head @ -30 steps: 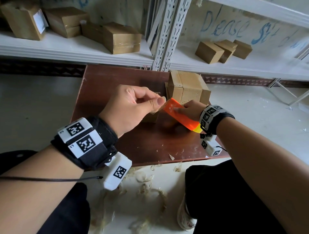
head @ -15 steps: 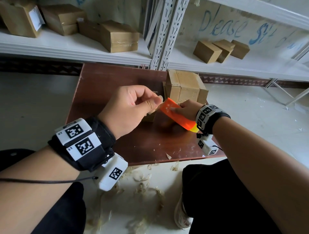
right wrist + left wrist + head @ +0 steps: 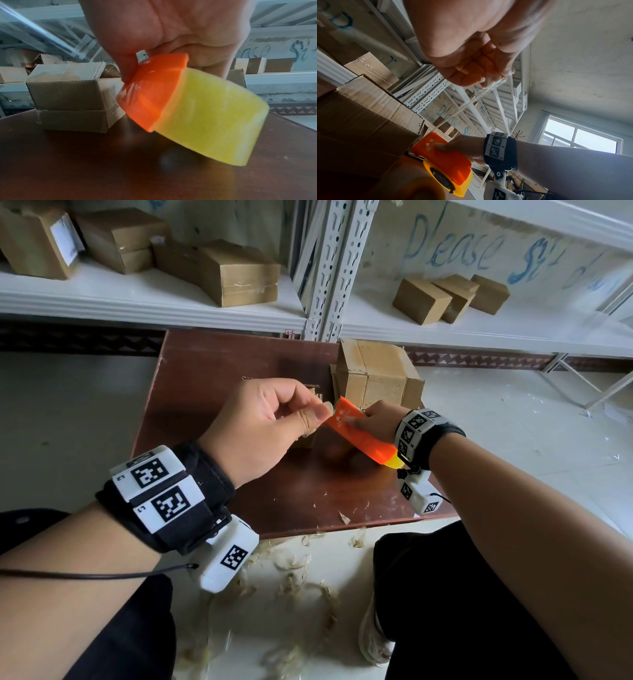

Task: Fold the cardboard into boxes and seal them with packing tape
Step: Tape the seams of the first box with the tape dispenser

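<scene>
My right hand [image 3: 378, 419] grips an orange tape dispenser [image 3: 356, 436] with a yellow-green roll [image 3: 214, 115], held tilted just above the brown table [image 3: 222, 364]. My left hand [image 3: 270, 426] pinches the free end of the clear tape [image 3: 489, 82] between thumb and fingers; a thin strip [image 3: 464, 106] runs from it down to the dispenser [image 3: 443, 157]. Under my left hand sits a small cardboard box [image 3: 72, 100], mostly hidden in the head view. A second folded cardboard box [image 3: 375, 374] stands behind the dispenser.
White metal shelves [image 3: 171, 299] behind the table hold several cardboard boxes [image 3: 236, 272], with three small ones [image 3: 448, 297] at the right. Tape and paper scraps [image 3: 301, 580] litter the floor between my knees. The table's near edge [image 3: 342, 529] is close to my legs.
My left hand has drawn slightly back from the dispenser, still pinching the tape end. The right hand and dispenser have barely moved.
</scene>
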